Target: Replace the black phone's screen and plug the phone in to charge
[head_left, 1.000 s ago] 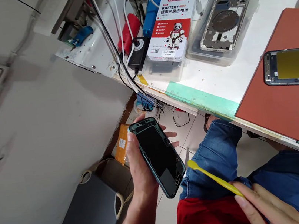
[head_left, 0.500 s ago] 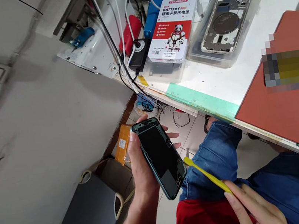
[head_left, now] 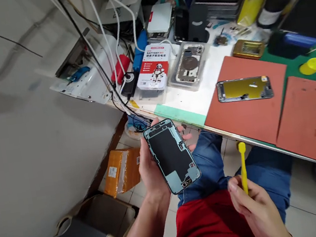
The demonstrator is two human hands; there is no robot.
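Looking in through the head view, the only one there is, I'm watching someone working below the edge of the workbench [head_left: 186, 100]. The left hand [head_left: 151, 171] is cradling a phone housing [head_left: 165, 151] from beneath, thumb along one long edge and fingertips showing past the other; its inner side is facing up. The right hand [head_left: 256, 202] is sitting at four o'clock from the housing, fingers pinching a yellow tool [head_left: 243, 161] whose rounded head is pointing towards twelve, well apart from the housing.

Up at two o'clock a gold-backed panel [head_left: 244, 89] is lying on the orange mat [head_left: 236, 126]. The battery box [head_left: 153, 67] is resting at twelve, a pale opened phone [head_left: 190, 68] is sitting in a clear tray at one, and a parcel [head_left: 121, 171] is lying on the floor at nine.

To my eye, the person is inspecting or tending the housing's inside, the tool waiting clear. Bringing it in would be calling for a firm left grip and a light touch near the small fittings. I'm perhaps too far off to tell what is clinging to the rim.
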